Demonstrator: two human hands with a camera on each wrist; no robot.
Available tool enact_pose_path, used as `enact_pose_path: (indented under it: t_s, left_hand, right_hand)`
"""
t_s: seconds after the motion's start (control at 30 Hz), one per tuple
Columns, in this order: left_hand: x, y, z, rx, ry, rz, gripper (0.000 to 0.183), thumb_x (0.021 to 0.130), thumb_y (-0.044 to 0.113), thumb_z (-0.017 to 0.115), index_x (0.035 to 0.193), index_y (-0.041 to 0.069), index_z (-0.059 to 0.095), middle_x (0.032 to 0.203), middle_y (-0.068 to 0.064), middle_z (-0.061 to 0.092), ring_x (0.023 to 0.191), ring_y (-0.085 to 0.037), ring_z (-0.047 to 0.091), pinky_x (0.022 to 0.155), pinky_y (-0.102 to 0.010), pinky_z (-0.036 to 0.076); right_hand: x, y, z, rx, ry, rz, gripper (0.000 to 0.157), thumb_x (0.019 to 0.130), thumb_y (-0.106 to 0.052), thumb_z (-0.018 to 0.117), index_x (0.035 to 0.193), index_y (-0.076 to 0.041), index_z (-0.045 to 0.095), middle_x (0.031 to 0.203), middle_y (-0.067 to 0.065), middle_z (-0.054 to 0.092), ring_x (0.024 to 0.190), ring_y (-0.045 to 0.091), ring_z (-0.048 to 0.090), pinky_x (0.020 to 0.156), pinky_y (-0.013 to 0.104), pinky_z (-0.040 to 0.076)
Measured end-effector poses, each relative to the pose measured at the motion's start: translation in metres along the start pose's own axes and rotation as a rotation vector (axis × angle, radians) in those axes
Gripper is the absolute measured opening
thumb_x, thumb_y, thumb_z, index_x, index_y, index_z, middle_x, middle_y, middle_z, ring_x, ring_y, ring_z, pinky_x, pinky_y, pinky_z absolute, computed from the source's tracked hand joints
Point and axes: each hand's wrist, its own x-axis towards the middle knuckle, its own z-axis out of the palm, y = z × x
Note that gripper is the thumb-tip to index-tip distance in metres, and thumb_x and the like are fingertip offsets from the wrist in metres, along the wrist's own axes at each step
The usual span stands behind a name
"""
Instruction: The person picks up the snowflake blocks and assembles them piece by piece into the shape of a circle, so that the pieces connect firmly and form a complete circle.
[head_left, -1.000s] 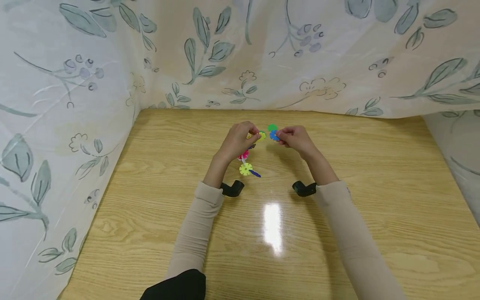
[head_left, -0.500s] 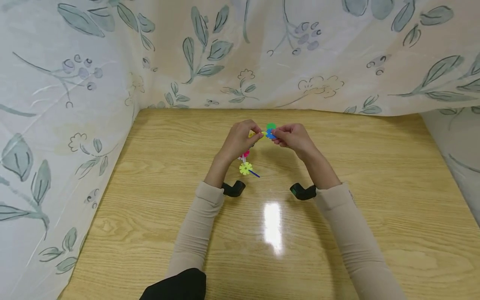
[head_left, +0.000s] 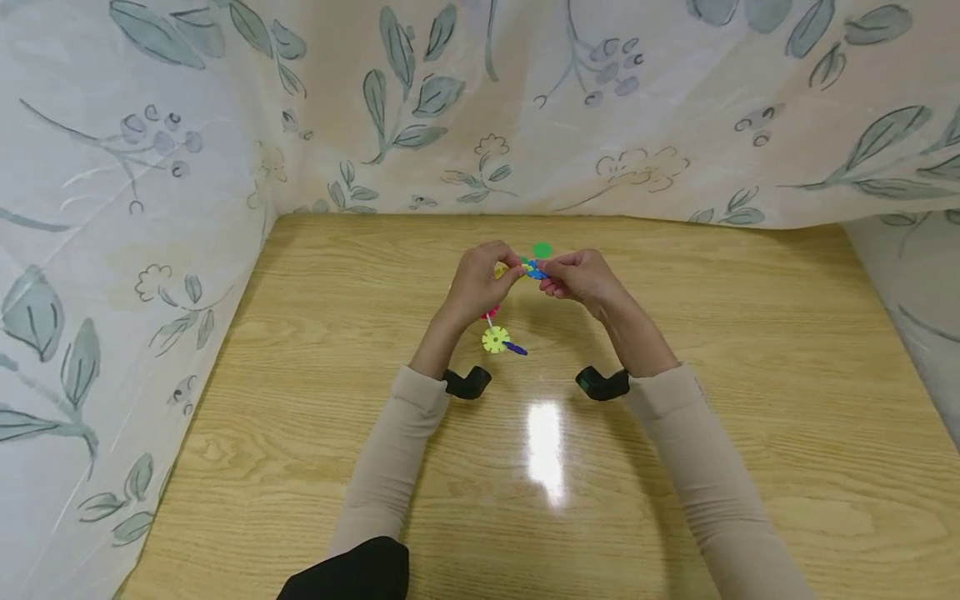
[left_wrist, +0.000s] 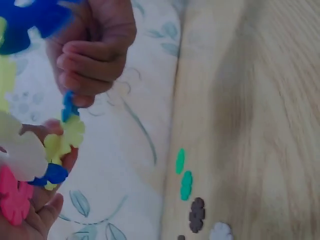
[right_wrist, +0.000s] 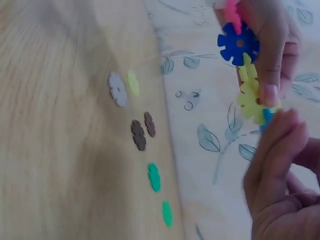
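Note:
A chain of interlocking snowflake discs hangs from my left hand (head_left: 483, 282), whose thumb and fingers pinch a yellow disc (right_wrist: 250, 101). Along the chain come a dark blue disc (right_wrist: 239, 44), a pink disc (left_wrist: 15, 197), a white disc (left_wrist: 20, 147) and, lowest in the head view, a pale yellow disc (head_left: 495, 339) with another dark blue disc (head_left: 515, 348) at its end. Between its fingertips my right hand (head_left: 588, 279) holds a light blue disc (head_left: 536, 269) at the rim of the yellow one. Fingers partly hide where these two meet.
Loose discs lie on the wooden table (head_left: 750, 400) beyond the hands: green (right_wrist: 154, 177), brown (right_wrist: 138, 135), grey-white (right_wrist: 117, 89) and yellow (right_wrist: 132, 83). A patterned cloth (head_left: 525, 125) stands behind the table and along its left side. Black wrist devices (head_left: 468, 383) stick inward.
My right hand has brought the light blue disc leftward to the yellow disc, closing the gap between them. The left hand stays nearly in place; the chain's lower end sways slightly.

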Motion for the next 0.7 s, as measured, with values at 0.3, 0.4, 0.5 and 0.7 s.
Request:
enact_pose_path:
  t_s: [0.3,0.4,0.5,0.7]
  left_hand:
    - [0.004,0.004,-0.005,0.043,-0.053,-0.071,0.015,0.087,0.015,0.064,0.09,0.001,0.067,0.092,-0.01,0.068,0.089,-0.021,0.063,0.082,-0.033,0.049]
    - [0.004,0.005,-0.01,0.027,-0.098,-0.096,0.02,0.087,0.016,0.064,0.098,0.0,0.067,0.101,-0.011,0.068,0.099,-0.022,0.062,0.088,-0.036,0.048]
    - [0.004,0.006,-0.015,0.004,-0.159,-0.116,0.032,0.086,0.019,0.065,0.112,0.002,0.063,0.115,-0.011,0.064,0.11,-0.024,0.058,0.096,-0.038,0.044]
    - [0.004,0.003,-0.022,-0.015,-0.254,-0.13,0.048,0.085,0.023,0.066,0.127,0.004,0.054,0.126,-0.01,0.058,0.119,-0.023,0.051,0.102,-0.038,0.039]
  right_hand:
    - [0.003,0.001,0.002,-0.04,-0.004,-0.033,0.026,0.092,-0.018,0.055,0.072,-0.004,0.065,0.057,-0.001,0.061,0.049,0.006,0.058,0.049,0.015,0.048]
    - [0.004,0.001,0.004,-0.028,-0.018,-0.013,0.027,0.092,-0.02,0.055,0.071,-0.006,0.064,0.057,-0.001,0.06,0.049,0.006,0.057,0.048,0.014,0.047]
    - [0.006,0.002,0.006,-0.03,-0.039,-0.005,0.028,0.092,-0.021,0.055,0.069,-0.007,0.064,0.057,-0.002,0.06,0.049,0.005,0.056,0.048,0.014,0.046]
    - [0.009,0.003,0.01,-0.046,-0.078,-0.032,0.03,0.092,-0.02,0.056,0.068,-0.005,0.065,0.058,-0.002,0.061,0.05,0.006,0.056,0.048,0.015,0.046]
